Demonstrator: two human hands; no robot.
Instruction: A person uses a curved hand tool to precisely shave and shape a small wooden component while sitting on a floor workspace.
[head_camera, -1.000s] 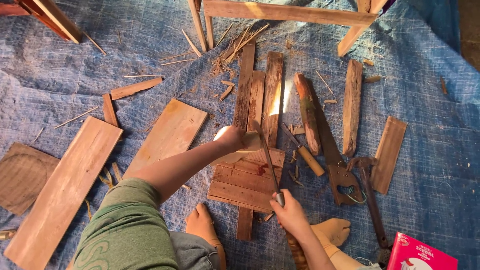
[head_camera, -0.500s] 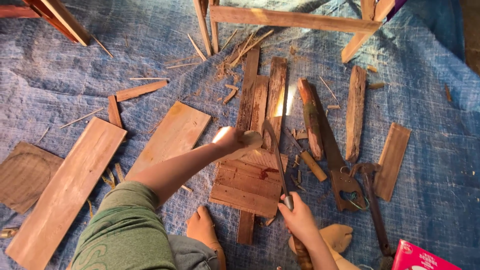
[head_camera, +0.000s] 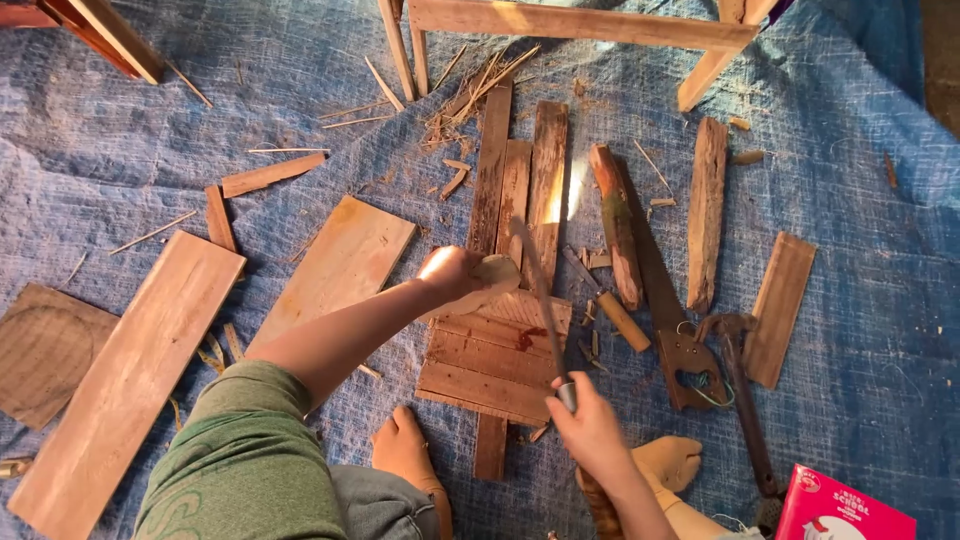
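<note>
Since half a second earlier, our right hand (head_camera: 590, 432) had drawn back toward us and tilted the long, thin metal blade (head_camera: 540, 290) it gripped by the handle, so the blade slanted up across the slatted board while our left hand barely shifted. We kept that right hand closed tight around the handle end, with the narrow blade blurred along its length. Our left hand (head_camera: 452, 275) was wrapped around a small rounded piece of pale wood (head_camera: 493, 275), held just above the top edge of the slatted wooden panel (head_camera: 492, 355), a squarish piece made of rough reddish planks nailed side by side. Beside it to the right lay a handsaw (head_camera: 668, 300) with a dark flat blade and a brown wooden grip, and a claw hammer (head_camera: 738, 390) with a rusty head just beyond. Weathered, splintery boards (head_camera: 545, 180) rested upright in the view behind the panel. A smooth, lighter plank (head_camera: 345, 265) lay to our left on the wrinkled blue tarpaulin (head_camera: 130, 150), strewn with slivers.
</note>
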